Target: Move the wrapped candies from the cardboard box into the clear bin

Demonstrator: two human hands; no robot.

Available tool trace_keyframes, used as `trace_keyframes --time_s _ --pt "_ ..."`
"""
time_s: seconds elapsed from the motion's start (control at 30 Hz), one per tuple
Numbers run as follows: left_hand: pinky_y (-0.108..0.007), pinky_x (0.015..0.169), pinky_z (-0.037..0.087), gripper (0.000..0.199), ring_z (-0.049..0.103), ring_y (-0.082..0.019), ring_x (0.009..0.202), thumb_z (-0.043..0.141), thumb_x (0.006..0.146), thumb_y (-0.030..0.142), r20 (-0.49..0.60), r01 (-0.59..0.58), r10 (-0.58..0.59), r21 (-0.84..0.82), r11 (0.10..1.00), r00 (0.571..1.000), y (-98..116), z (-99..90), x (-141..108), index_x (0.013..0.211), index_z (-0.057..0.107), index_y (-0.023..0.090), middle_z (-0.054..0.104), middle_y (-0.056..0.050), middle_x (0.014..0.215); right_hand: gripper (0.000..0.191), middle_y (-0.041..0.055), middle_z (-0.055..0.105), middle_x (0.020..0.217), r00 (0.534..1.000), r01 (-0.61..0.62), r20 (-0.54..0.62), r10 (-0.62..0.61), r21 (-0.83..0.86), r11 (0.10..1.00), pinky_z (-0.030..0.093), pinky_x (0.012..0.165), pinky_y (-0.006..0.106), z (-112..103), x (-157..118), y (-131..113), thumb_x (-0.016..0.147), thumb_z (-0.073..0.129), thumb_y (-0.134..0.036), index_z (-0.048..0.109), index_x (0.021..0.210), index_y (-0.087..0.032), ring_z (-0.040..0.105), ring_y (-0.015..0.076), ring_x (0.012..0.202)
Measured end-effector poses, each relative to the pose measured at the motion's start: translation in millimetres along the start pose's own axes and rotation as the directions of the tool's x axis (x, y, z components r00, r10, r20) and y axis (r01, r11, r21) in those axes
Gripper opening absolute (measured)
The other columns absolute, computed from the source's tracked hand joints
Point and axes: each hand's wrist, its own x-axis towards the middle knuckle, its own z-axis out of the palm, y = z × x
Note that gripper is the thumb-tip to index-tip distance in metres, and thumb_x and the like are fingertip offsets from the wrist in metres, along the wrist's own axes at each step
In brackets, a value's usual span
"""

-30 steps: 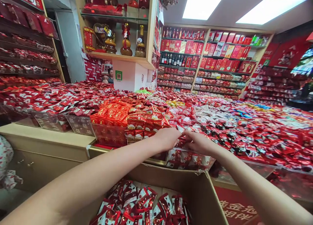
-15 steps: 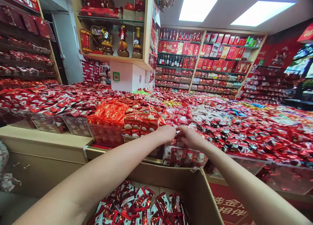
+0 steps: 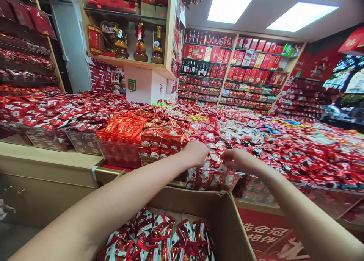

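My left hand [image 3: 196, 153] reaches over the front row of bins, its fingers curled downward among red-and-white snack packets [image 3: 209, 164]. The back of the hand hides most of what its fingers touch. Just right of it, my right hand [image 3: 240, 160] is over the same clear plastic bin [image 3: 213, 179], with finger and thumb apart and no packet visible between them. Below my forearms stands an open cardboard box [image 3: 196, 200] with many red-and-white wrapped packets [image 3: 162, 234] lying in its bottom.
Bright red packets [image 3: 123, 126] and brown-red packets [image 3: 160, 141] fill bins to the left. Heaps of wrapped sweets [image 3: 287, 151] cover the wide display to the right. A cream counter [image 3: 51, 157] runs along the left. Shelves of bottles and boxes [image 3: 207, 54] stand behind.
My hands have moved apart, the right one shifting rightward away from the left. More of the packets between them shows. The whole view has shifted slightly left.
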Motion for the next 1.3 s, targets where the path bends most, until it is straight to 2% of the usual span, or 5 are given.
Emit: trace_keyframes --time_s 0.53,0.83,1.13,1.2,1.3 --pt "-0.037 0.076 0.048 0.017 0.058 -0.018 0.089 0.052 0.082 0.025 0.043 -0.015 0.012 0.073 0.997 0.999 6 1.5 4 0.092 0.058 0.013 0.061 -0.006 0.096 0.024 0.0058 0.069 0.088 0.996 0.030 -0.084 -0.027 0.035 0.999 0.045 0.069 0.022 17 4 4 0.072 0.048 -0.016 0.063 0.090 -0.015 0.062 0.0161 0.079" --pt "-0.036 0.070 0.048 0.010 0.060 -0.021 0.083 0.056 0.076 0.018 -0.095 -0.077 0.081 0.043 0.996 0.992 -1 5.1 -1 0.082 0.062 0.012 0.065 -0.007 0.083 0.027 0.0061 0.069 0.088 0.995 -0.064 -0.077 0.065 0.010 0.998 0.046 0.071 0.026 6 -6 29 0.072 0.043 -0.014 0.065 0.088 -0.016 0.063 0.0185 0.079" --pt "-0.026 0.079 0.043 0.025 0.056 -0.016 0.086 0.039 0.084 0.020 -0.365 -0.451 0.383 -0.120 0.884 0.848 -13 14.8 -74 0.097 0.060 0.018 0.065 -0.004 0.088 0.022 0.0058 0.069 0.082 0.990 -0.076 -0.128 0.065 -0.077 0.994 0.046 0.070 0.029 14 -16 28 0.072 0.045 -0.015 0.064 0.083 -0.018 0.062 0.0208 0.077" --pt "-0.028 0.073 0.044 0.026 0.057 -0.017 0.079 0.039 0.082 0.019 -0.290 -0.587 0.523 -0.212 0.781 0.801 -15 35.5 -103 0.095 0.061 0.019 0.066 -0.006 0.084 0.024 0.0108 0.067 0.090 0.974 -0.071 -0.224 0.044 -0.114 0.991 0.043 0.078 0.036 16 -26 14 0.075 0.043 -0.018 0.063 0.087 -0.016 0.059 0.0253 0.086" --pt "-0.032 0.069 0.046 0.025 0.059 -0.022 0.074 0.042 0.081 0.023 0.089 -0.529 0.578 -0.306 0.791 0.811 -18 79.7 -141 0.093 0.064 0.023 0.066 -0.007 0.075 0.024 0.0096 0.066 0.090 0.957 0.111 -0.262 -0.125 -0.065 0.992 0.044 0.077 0.032 36 -46 -28 0.079 0.042 -0.023 0.062 0.090 -0.018 0.059 0.0223 0.085"
